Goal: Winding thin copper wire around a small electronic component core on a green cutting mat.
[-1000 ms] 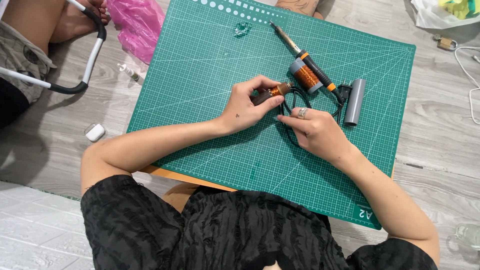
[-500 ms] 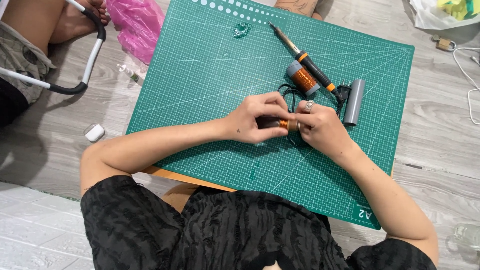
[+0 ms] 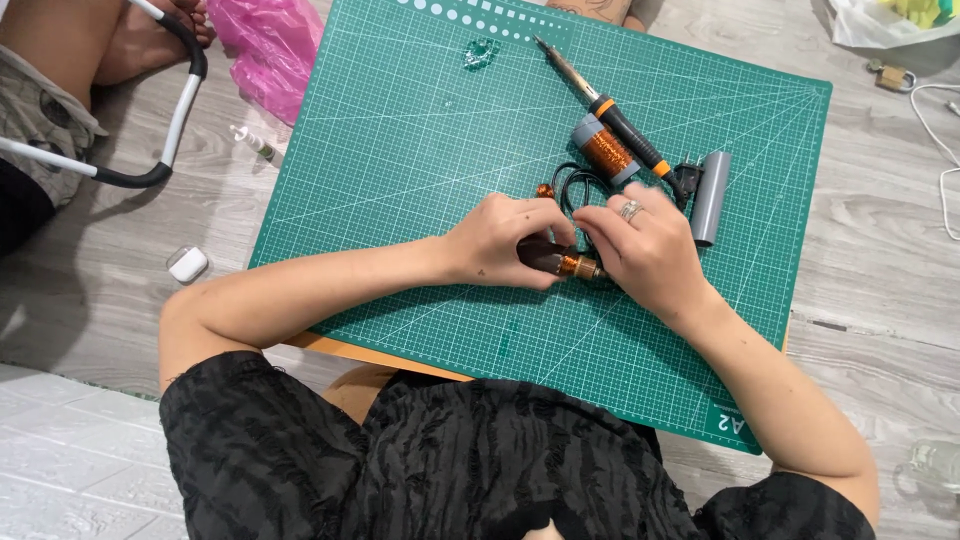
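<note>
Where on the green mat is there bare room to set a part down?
The cutting mat is bare left of the soldering iron, above the left hand. Bare too near the front right corner, below the right hand. Crowded: copper wire spool, black cord, grey tube.

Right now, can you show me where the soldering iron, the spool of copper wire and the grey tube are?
soldering iron (image 3: 622, 122), head view, on its black handle.
spool of copper wire (image 3: 605, 152), head view, on the copper winding.
grey tube (image 3: 710, 197), head view, on the middle of its side.
</note>
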